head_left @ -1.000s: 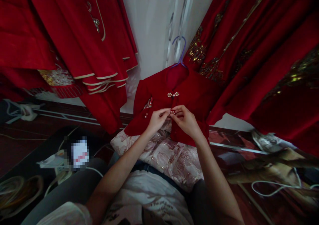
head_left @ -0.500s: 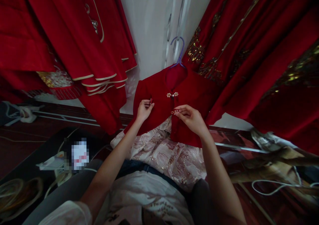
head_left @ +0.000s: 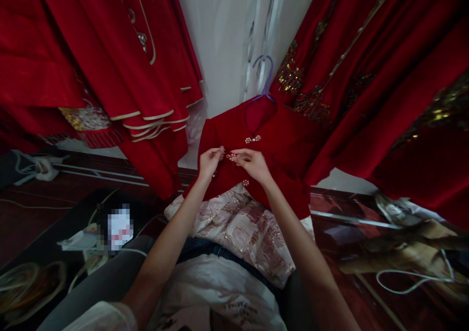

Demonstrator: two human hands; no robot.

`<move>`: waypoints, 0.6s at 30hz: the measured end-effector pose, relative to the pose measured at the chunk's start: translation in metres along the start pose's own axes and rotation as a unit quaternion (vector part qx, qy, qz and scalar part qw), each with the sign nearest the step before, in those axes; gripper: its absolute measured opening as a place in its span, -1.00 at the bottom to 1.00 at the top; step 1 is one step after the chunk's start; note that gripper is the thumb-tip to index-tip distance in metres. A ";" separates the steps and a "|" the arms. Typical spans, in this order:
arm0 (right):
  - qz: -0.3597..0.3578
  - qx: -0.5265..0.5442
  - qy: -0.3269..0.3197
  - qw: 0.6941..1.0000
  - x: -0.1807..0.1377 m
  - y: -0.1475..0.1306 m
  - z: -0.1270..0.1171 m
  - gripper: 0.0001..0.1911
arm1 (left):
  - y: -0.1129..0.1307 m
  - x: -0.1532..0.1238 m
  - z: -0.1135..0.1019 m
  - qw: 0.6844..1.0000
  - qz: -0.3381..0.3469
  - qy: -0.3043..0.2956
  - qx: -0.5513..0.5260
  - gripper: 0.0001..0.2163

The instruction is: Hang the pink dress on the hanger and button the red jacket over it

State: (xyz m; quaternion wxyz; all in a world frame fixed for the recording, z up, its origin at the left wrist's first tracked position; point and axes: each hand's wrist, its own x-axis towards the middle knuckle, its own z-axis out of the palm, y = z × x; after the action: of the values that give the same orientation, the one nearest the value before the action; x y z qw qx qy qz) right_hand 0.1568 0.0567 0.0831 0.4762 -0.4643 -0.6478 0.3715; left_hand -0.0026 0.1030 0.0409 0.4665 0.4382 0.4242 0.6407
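Observation:
A red jacket (head_left: 289,140) hangs on a purple hanger (head_left: 265,82) in front of me, its lower part over pale patterned fabric (head_left: 234,218). Near the collar a beaded clasp (head_left: 252,139) is fastened. My left hand (head_left: 210,164) pinches the left front edge at a beaded button, which the fingers partly cover. From the other side my right hand (head_left: 251,162) pinches a beaded loop fastener (head_left: 230,156), its small loop pointing left. A short gap lies between the two hands. Lower down, another beaded fastener (head_left: 245,182) shows on the right front edge.
Red garments with pale trim (head_left: 146,111) hang on the left, and red garments with gold sequins (head_left: 351,87) on the right. A phone-like object (head_left: 120,228), blurred out, lies on a dark surface at lower left. A white cord (head_left: 406,289) loops at lower right.
My right hand has moved left with the loop fastener, drawing the right front edge towards my left hand. The left hand stays nearly in place. A lower beaded fastener now shows.

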 end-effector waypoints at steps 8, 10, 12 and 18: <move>-0.040 -0.136 0.112 0.983 0.024 0.013 0.030 -0.80 | 0.007 -0.001 0.000 1.000 0.006 -0.028 0.013 -0.72; -0.048 -0.166 0.130 0.976 0.024 0.013 0.033 -0.80 | 0.006 0.000 -0.001 0.999 0.028 -0.039 0.020 -0.75; -0.055 -0.187 0.142 0.970 0.023 0.013 0.037 -0.80 | 0.004 0.001 -0.002 0.997 0.050 -0.040 0.030 -0.78; -0.064 -0.214 0.147 0.964 0.022 0.014 0.041 -0.76 | -0.004 0.012 -0.008 0.995 0.069 -0.033 0.070 -0.83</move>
State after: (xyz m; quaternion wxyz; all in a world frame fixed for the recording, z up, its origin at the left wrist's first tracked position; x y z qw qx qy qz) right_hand 0.1184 0.0802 0.0653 0.4783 -0.5623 -0.6637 0.1209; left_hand -0.0115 0.1143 0.0370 0.4028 0.5193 0.4212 0.6251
